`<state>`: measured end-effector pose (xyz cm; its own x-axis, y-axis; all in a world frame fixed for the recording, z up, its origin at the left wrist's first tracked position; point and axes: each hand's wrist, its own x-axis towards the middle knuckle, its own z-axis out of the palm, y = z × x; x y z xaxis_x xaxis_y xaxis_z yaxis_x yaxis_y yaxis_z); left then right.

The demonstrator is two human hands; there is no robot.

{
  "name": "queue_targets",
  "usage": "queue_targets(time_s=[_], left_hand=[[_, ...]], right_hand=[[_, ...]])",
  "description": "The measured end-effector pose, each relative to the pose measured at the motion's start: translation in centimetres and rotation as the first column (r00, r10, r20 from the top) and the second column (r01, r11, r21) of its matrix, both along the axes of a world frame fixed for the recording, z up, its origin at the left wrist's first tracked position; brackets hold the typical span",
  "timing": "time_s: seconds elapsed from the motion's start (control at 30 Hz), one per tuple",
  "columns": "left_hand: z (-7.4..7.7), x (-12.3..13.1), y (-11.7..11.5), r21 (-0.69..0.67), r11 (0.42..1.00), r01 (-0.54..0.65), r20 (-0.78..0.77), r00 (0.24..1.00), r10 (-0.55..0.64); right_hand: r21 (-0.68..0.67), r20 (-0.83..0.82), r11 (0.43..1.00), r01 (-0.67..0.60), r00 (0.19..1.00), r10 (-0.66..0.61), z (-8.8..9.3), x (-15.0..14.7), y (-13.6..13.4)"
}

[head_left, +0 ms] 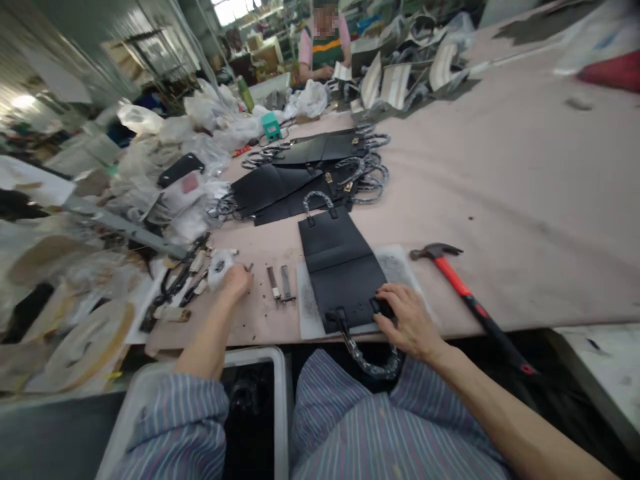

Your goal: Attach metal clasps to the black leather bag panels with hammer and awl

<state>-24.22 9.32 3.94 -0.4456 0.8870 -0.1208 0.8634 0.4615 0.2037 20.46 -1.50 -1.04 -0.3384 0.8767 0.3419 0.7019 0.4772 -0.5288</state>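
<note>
A black leather bag panel (340,267) lies flat on a white sheet (397,267) at the table's near edge. My right hand (407,320) grips a black tab (381,308) at its near end. A handle wrapped in dark braid (370,360) hangs over the edge below that hand. My left hand (235,281) is curled on the table beside a crumpled white wad (220,268). Whatever its fingers hold, if anything, is hidden. To its right lie two metal strap fittings (280,283).
A red-handled hammer (453,283) lies right of the panel. Stacked black panels with handles (295,187) fill the table's middle. Plastic bags (165,153) heap along the left. A co-worker (325,50) sits across the table. A white-rimmed bin (255,357) stands below the edge.
</note>
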Motion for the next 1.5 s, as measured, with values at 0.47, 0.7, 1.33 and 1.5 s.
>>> queue_targets(time_s=[0.47,0.7,1.33,1.5], left_hand=[[2.7,9.5,-4.0,0.193,0.965,-0.176,0.873,0.480,-0.087],[-0.9,23.4,-10.6,0.425,0.899,-0.108,0.871,0.320,-0.374],[-2.8,24.5,-10.7,0.457,0.884,-0.104,0.830,0.406,-0.381],[-3.0,24.7,-10.9,0.517,0.856,-0.002,0.740,0.503,-0.446]], right_hand=[[-0.034,-0.006,0.999,0.008,1.000,-0.008,1.2,-0.2,-0.1],[-0.019,-0.006,1.000,0.002,1.000,-0.003,0.9,-0.1,-0.1],[-0.022,-0.028,1.000,0.000,1.000,0.000,1.1,0.1,0.0],[-0.022,-0.027,1.000,0.004,1.000,-0.004,1.1,0.0,-0.1]])
